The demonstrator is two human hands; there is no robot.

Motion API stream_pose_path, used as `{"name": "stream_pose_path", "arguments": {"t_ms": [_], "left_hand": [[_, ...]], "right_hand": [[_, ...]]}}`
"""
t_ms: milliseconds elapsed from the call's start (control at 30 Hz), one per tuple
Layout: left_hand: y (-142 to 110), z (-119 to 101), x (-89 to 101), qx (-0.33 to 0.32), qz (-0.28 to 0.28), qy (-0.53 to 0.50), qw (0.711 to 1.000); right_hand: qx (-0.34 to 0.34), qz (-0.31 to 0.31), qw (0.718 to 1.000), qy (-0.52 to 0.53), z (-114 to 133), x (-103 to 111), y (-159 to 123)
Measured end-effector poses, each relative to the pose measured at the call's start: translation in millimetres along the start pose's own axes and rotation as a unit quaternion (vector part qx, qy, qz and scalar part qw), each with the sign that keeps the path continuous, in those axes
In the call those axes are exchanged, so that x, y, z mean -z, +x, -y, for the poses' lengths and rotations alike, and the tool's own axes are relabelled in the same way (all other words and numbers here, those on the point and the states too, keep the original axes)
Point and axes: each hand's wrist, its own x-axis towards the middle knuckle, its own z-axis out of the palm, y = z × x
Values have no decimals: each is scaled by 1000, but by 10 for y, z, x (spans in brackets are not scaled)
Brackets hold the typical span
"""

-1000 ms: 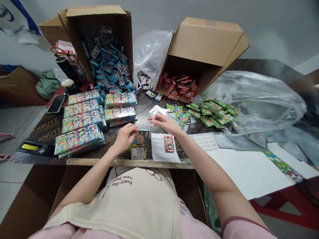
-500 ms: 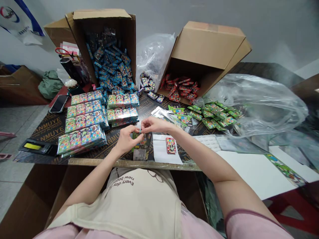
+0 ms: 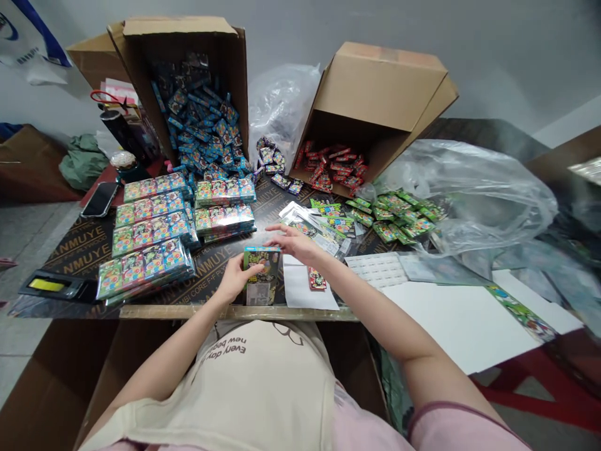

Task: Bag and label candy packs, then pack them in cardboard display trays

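Note:
My left hand (image 3: 233,277) is closed on the left edge of a dark printed bag (image 3: 263,275), thumb across its front. The bag has green lettering, a light blue strip along its top and a pale panel low down. My right hand (image 3: 295,243) hovers at the bag's upper right corner, fingers stretched out and apart; whether a fingertip touches the bag I cannot tell. Just right of the bag, a small red printed packet (image 3: 316,279) lies on a white sheet (image 3: 297,291), partly behind my right forearm.
Wrapped four-packet sets (image 3: 145,263) are stacked at left, near a phone (image 3: 99,199). An open carton (image 3: 230,69) holds blue packets; another carton (image 3: 385,88) holds red ones. Green packets (image 3: 399,213) lie beside clear plastic (image 3: 488,188). Flat printed bags (image 3: 335,216) lie beyond my right hand.
My hands were pinched together over the bag, with something small and pale blue between them. They have parted: the left now grips the bag's side, and the right has spread its fingers.

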Motion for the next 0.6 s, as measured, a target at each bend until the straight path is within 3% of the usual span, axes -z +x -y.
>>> {"name": "stream_pose_path", "arguments": {"t_ms": [67, 133, 200, 267, 333, 400, 600], "left_hand": [[-14, -82, 28, -45, -6, 60, 997], [14, -258, 61, -153, -26, 160, 975], [112, -422, 86, -263, -53, 280, 922], [282, -481, 104, -314, -79, 388, 863], [496, -416, 116, -295, -87, 476, 824], [704, -279, 124, -250, -76, 529, 807], [1054, -2, 146, -158, -85, 570, 802]], "right_hand": [[32, -121, 977, -174, -119, 266, 35], [28, -236, 892, -384, -263, 572, 79], [-36, -272, 812, -515, -419, 854, 125], [-94, -264, 782, -557, -555, 1070, 170], [-115, -268, 781, -552, -645, 1209, 216], [-104, -300, 796, -515, -686, 1287, 257], [-10, -370, 830, -418, -573, 1381, 278]]}}
